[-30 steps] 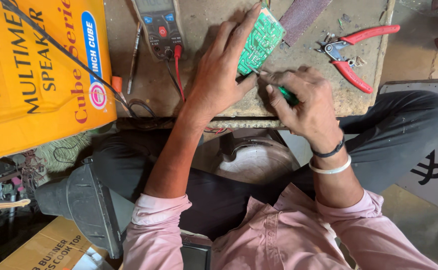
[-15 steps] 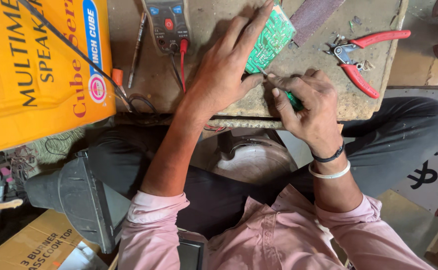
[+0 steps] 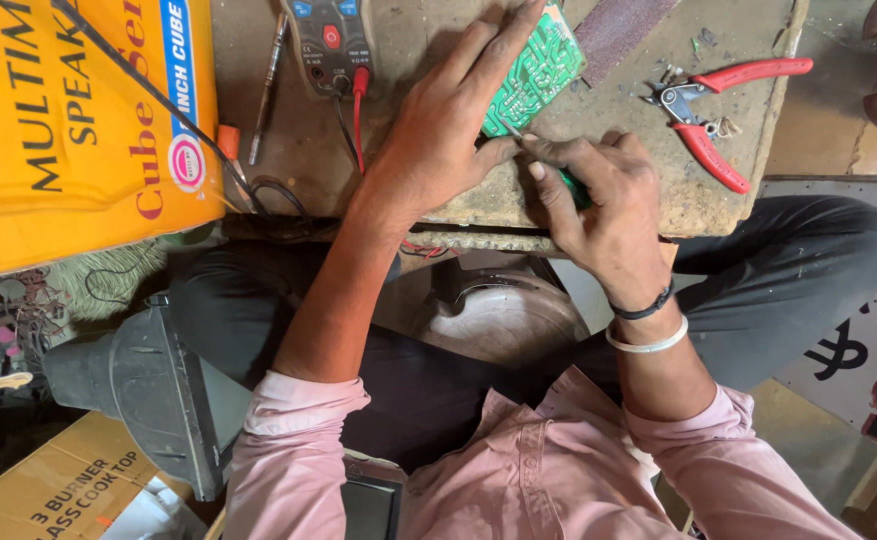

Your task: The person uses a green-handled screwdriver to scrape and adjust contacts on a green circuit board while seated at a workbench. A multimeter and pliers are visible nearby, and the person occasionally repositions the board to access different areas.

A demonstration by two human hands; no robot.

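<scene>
Down on the worn stone tabletop [image 3: 409,120], the left hand [image 3: 449,130] is lying flat with fingers spread, pressing on a green printed circuit board [image 3: 539,65] and holding it steady by its near edge. The right hand [image 3: 604,205] is curling tightly around a green-handled screwdriver [image 3: 571,185], whose thin metal tip is touching the board's lower edge, just beside the left thumb. The circuit board is sitting tilted near the far middle of the tabletop, partly hidden under the left fingers. A grey multimeter with red and black leads [image 3: 331,40] is resting just left of the left hand, and a slim metal probe [image 3: 267,85] is lying beside it. Red-handled pliers [image 3: 719,110] are lying to the right, well apart from the board. A large yellow cardboard box [image 3: 69,130] is standing at the left edge. The right wrist is wearing a black band and a white bangle [image 3: 649,340].
</scene>
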